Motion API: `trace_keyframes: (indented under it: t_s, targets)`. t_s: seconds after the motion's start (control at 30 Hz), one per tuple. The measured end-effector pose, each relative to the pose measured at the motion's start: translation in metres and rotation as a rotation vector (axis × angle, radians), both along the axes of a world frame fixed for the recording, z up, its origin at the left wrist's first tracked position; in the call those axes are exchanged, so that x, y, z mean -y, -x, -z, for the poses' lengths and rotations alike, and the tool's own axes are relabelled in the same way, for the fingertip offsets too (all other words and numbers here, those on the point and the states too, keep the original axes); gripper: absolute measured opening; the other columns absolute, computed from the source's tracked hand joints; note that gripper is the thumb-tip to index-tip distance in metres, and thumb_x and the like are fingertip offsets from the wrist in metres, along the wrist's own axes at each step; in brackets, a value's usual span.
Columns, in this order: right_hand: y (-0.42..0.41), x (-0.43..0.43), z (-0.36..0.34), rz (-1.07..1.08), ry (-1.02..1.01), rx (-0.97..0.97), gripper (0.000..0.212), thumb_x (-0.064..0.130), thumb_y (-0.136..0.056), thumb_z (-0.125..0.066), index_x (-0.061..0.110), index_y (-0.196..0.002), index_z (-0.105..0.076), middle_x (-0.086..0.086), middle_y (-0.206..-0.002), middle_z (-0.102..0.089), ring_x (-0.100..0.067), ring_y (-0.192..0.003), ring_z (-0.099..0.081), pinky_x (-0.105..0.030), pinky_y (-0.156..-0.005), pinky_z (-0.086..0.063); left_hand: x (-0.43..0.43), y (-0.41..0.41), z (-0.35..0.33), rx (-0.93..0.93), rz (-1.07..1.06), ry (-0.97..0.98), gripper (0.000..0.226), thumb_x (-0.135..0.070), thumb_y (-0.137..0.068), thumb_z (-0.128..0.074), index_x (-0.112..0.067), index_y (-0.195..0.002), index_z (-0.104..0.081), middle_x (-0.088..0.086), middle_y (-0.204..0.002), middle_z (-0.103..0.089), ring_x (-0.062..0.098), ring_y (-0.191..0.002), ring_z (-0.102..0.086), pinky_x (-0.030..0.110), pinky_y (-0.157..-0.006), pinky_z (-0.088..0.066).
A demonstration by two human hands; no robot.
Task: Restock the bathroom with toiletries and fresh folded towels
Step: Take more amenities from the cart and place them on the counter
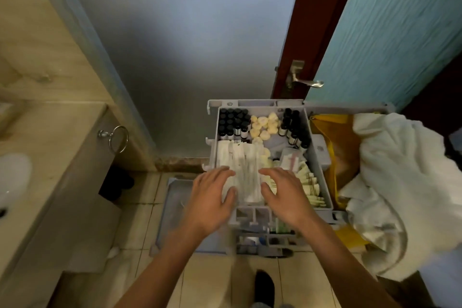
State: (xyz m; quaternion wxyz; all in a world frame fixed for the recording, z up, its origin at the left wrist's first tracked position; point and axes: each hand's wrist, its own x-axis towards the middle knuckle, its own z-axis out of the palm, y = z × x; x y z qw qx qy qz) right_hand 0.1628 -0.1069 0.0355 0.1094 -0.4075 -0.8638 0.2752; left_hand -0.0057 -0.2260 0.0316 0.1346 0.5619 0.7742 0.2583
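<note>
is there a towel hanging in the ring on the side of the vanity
No, the chrome towel ring on the vanity side hangs empty.

Dark-capped bottles point(233, 124), pale yellow packs point(263, 125) and white sachets point(240, 157) fill the grey tray point(317, 162), with white towels point(400, 170) heaped crumpled just to its right.

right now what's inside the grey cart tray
Black-capped bottles, pale yellow rounds, white wrapped packets and striped sachets. The left hand and right hand cover the packets' near ends.
</note>
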Motion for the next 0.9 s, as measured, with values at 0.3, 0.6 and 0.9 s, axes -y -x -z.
trace_keyframes:
  t_s: [0.3, 0.6, 0.9]
  targets:
    - [-0.056, -0.09, 0.038, -0.009, 0.025, 0.017, 0.034, 0.018, -0.095, -0.058, 0.022, -0.129, -0.06, -0.002, -0.127, -0.061, -0.022, -0.119, -0.051, -0.034, -0.097, -0.042, -0.072, -0.057, 0.025, -0.004, 0.023, 0.094, 0.04, -0.035, -0.102, -0.046, -0.029, -0.141, -0.046, -0.009, -0.15, -0.042, 0.008, -0.142, -0.029, 0.025, -0.115, -0.012]
    - [-0.048, -0.145, 0.058, 0.016, 0.142, 0.081, 0.04, 0.022, -0.091, -0.059, 0.018, -0.131, -0.057, -0.007, -0.13, -0.059, -0.023, -0.118, -0.051, -0.037, -0.097, -0.045, -0.124, -0.063, 0.044, 0.006, 0.053, 0.132, 0.042, -0.033, -0.101, -0.045, -0.026, -0.142, -0.046, -0.006, -0.15, -0.042, 0.009, -0.141, -0.029, 0.03, -0.117, -0.013]
    - [-0.014, -0.174, 0.067, 0.036, 0.221, 0.268, 0.052, 0.026, -0.097, -0.057, 0.018, -0.145, -0.04, -0.005, -0.144, -0.045, -0.025, -0.12, -0.052, -0.035, -0.091, -0.042, -0.164, -0.037, 0.081, -0.021, 0.186, 0.159, 0.043, -0.033, -0.098, -0.047, -0.024, -0.14, -0.049, -0.003, -0.145, -0.048, 0.017, -0.135, -0.04, 0.034, -0.114, -0.022]
